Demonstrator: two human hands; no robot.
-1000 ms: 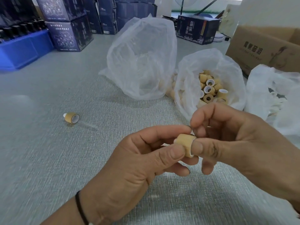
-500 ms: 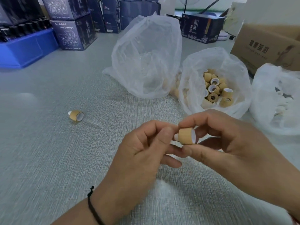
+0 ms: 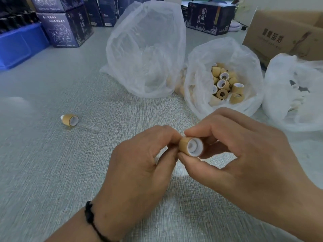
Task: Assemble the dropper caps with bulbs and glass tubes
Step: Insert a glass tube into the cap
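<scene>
While I scan from the left edge of the worktop [image 3: 52, 172], I see a blue bin [image 3: 19, 44] at the far left corner with dark printed boxes [image 3: 64, 30] stacked beside it. Nearer, left of centre, a finished dropper [image 3: 70, 120] lies on its side, its tan cap open toward me and its glass tube pointing right along the worktop.

At the near middle, my left hand [image 3: 138, 170], a black band [image 3: 90, 219] on its wrist, has thumb and fingers curled and pinched together at the closed end of a tan cap [image 3: 189, 146]; what they pinch there is hidden. My right hand [image 3: 244, 163] grips the same cap between thumb below and forefinger above, so it is held above the worktop with its white-lined mouth facing me.

Beyond the hands, a tall crumpled plastic bag [image 3: 145, 55] stands at the far middle. Just right of it, an open bag [image 3: 225, 74] holds loose caps [image 3: 225, 84]. Another bag [image 3: 295, 91] sits at the right edge; its pale contents are too blurred to name. A cardboard box [image 3: 286, 35] stands at the far right corner.
</scene>
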